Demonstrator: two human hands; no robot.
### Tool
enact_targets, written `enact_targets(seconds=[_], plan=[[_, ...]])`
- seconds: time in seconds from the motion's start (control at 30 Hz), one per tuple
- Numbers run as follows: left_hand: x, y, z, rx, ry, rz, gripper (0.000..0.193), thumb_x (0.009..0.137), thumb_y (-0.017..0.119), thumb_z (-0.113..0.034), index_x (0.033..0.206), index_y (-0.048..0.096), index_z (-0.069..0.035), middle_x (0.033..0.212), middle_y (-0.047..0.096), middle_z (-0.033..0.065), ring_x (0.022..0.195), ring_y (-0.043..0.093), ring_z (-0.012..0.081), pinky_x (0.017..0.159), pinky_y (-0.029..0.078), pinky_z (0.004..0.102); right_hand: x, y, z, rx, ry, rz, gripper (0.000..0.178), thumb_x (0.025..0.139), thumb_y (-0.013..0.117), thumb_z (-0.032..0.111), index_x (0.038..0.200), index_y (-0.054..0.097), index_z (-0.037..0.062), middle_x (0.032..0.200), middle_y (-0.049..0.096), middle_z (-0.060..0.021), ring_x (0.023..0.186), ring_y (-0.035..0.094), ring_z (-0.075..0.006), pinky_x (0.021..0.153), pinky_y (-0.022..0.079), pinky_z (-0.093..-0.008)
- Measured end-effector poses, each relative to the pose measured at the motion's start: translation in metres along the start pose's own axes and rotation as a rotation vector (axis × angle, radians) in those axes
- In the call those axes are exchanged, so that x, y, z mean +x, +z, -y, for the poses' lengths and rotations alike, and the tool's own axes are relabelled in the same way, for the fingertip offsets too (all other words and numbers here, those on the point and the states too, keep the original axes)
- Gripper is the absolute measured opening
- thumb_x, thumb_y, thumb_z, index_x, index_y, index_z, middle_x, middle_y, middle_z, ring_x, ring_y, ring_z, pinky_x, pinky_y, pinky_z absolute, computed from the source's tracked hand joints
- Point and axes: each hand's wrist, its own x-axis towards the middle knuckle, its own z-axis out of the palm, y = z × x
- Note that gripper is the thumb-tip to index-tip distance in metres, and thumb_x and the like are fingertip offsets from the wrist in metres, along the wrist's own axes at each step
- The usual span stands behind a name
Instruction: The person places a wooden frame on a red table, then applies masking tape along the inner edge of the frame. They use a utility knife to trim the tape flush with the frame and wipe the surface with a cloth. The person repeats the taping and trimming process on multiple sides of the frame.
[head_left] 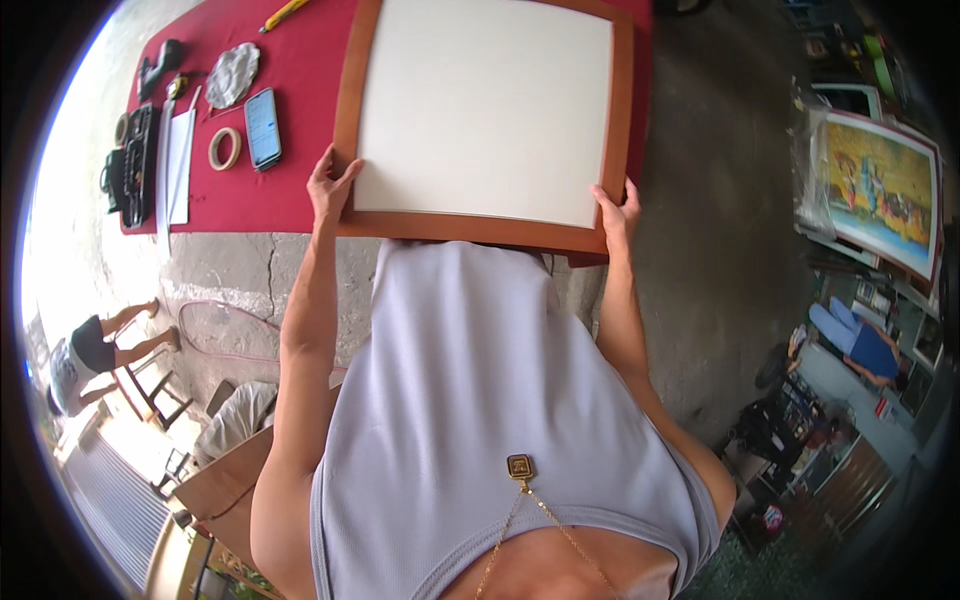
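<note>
A large picture frame (486,228) with a flat brown border lies at the near edge of a table with a red cloth (260,200). A plain white panel (485,110) fills its middle. My left hand (332,185) is closed on the frame's left border near the close corner, thumb on top. On the opposite side, my right hand (619,210) grips the right border near its close corner, thumb on top as well. The fingers beneath the border are partly hidden. The frame's far edge runs out of the picture.
On the table's left part are a phone (263,128), a roll of tape (225,149), a crumpled grey cloth (233,75), a metal ruler (167,180), a black tool case (139,165) and a yellow cutter (283,14). A colourful painting (880,190) stands at right. Two people are farther off.
</note>
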Motion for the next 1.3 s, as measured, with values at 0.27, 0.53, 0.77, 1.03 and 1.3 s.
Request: enact_targets(seconds=[0.27,0.53,0.77,1.03,1.3], plan=[[0.004,-0.002,0.002,0.049,-0.018,0.031,0.076,0.068,0.086,-0.042,0.128,0.060,-0.004,0.110,0.068,0.0147,0.099,0.063,0.0208,0.089,0.048,0.0315,-0.002,-0.001,0.007,0.031,0.061,-0.010,0.075,0.067,0.086,0.027,0.129,0.054,0.0004,0.122,0.058,-0.0160,0.111,0.057,-0.0262,0.094,0.047,-0.0384],[0.003,-0.005,0.001,0.080,0.011,0.025,0.077,0.067,0.086,-0.044,0.129,0.060,-0.005,0.109,0.068,0.0141,0.100,0.062,0.0199,0.090,0.048,0.0312,-0.004,0.001,0.010,-0.011,0.034,-0.023,0.071,0.070,0.085,0.023,0.130,0.053,0.0003,0.116,0.063,-0.0140,0.103,0.061,-0.0215,0.090,0.049,-0.0342],[0.002,-0.004,-0.001,0.066,-0.019,0.043,0.078,0.067,0.087,-0.041,0.130,0.059,-0.004,0.113,0.067,0.0145,0.103,0.061,0.0205,0.091,0.047,0.0315,-0.003,0.000,0.011,0.033,0.079,-0.006,0.077,0.065,0.086,0.029,0.128,0.054,-0.0006,0.125,0.056,-0.0174,0.115,0.055,-0.0299,0.096,0.046,-0.0411],[0.002,0.001,0.003,0.020,0.013,0.008,0.076,0.067,0.087,-0.038,0.129,0.059,-0.004,0.116,0.066,0.0184,0.106,0.062,0.0232,0.093,0.048,0.0322,-0.003,-0.001,0.005,0.116,0.072,0.012,0.075,0.067,0.086,0.027,0.129,0.054,-0.0022,0.122,0.058,-0.0177,0.109,0.058,-0.0273,0.092,0.048,-0.0383],[-0.003,-0.001,-0.002,0.065,0.004,0.001,0.077,0.068,0.086,-0.038,0.132,0.057,-0.006,0.119,0.065,0.0178,0.109,0.060,0.0240,0.096,0.047,0.0336,-0.007,-0.003,0.025,0.127,0.099,0.040,0.072,0.072,0.083,0.020,0.132,0.050,-0.0019,0.122,0.059,-0.0148,0.106,0.059,-0.0241,0.093,0.047,-0.0353]])
